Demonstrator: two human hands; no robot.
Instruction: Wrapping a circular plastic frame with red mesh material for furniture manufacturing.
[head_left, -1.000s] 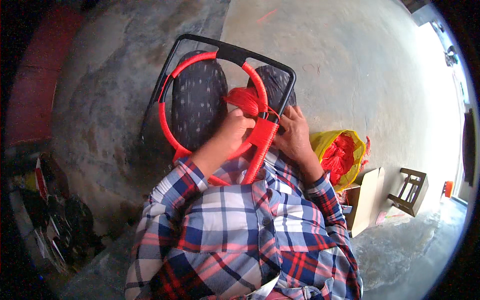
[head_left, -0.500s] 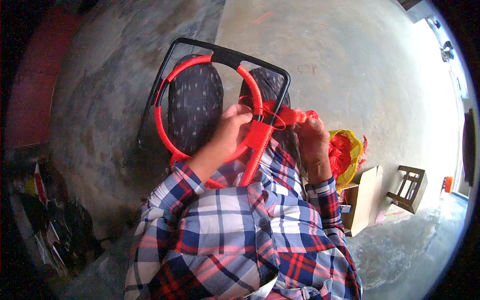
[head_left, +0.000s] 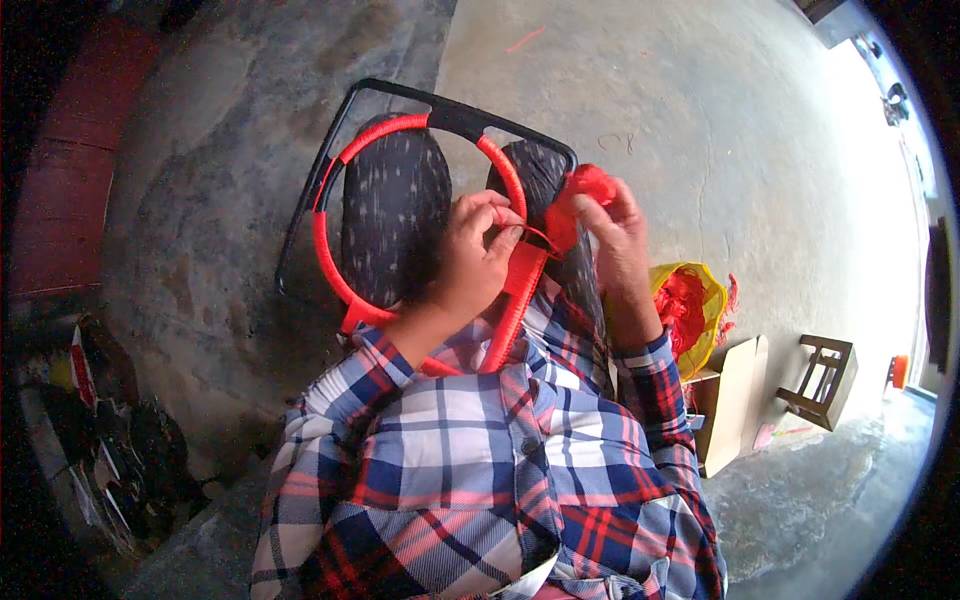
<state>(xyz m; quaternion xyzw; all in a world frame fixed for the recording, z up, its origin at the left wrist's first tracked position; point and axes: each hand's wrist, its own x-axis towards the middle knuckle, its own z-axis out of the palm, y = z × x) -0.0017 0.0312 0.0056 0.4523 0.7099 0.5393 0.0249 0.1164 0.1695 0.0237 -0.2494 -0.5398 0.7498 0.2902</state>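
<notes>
From my end I have the black frame [head_left: 458, 118], with its red-wrapped ring [head_left: 322, 242], resting across the knees [head_left: 398, 220], near side against the checked shirt [head_left: 440, 430]; I judge that this steadies it and frees both hands. My right hand [head_left: 622, 240] grips the red bundle [head_left: 562, 225] at the frame's right bar, probably to keep the loose length gathered. My left hand [head_left: 470, 250] is at the ring's right side, fingers curled by a red strand [head_left: 540, 235]; whether they pinch it I cannot tell. The yellow bag [head_left: 716, 300] of red material stands beside the right forearm [head_left: 635, 320], likely for easy reach. That forearm runs nearly straight forward, while the left forearm [head_left: 415, 330] slants inward over the ring's near part
</notes>
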